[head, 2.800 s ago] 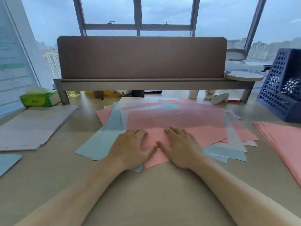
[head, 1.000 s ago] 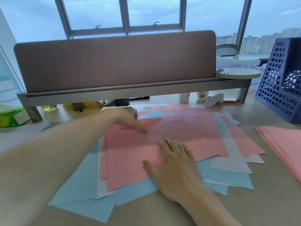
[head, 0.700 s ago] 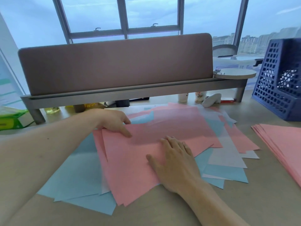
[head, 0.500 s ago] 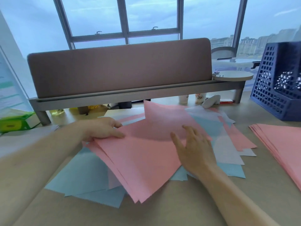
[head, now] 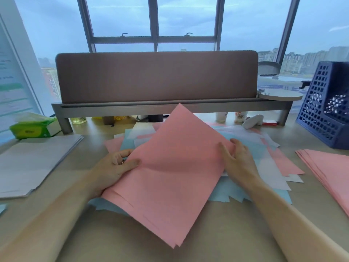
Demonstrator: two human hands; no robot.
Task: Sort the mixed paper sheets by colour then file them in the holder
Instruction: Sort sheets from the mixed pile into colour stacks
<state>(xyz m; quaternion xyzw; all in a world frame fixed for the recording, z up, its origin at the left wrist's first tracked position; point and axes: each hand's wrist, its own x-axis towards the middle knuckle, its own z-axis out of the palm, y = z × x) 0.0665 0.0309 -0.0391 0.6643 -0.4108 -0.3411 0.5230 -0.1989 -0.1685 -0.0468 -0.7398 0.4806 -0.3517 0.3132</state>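
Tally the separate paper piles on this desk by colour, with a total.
Pink: 2, the held pink bundle and the pink stack at right.
White: 1, the white stack at left.
Blue: 1, a blue corner at the left edge.
Mixed: 1, the mixed heap in the middle.
Total: 5.
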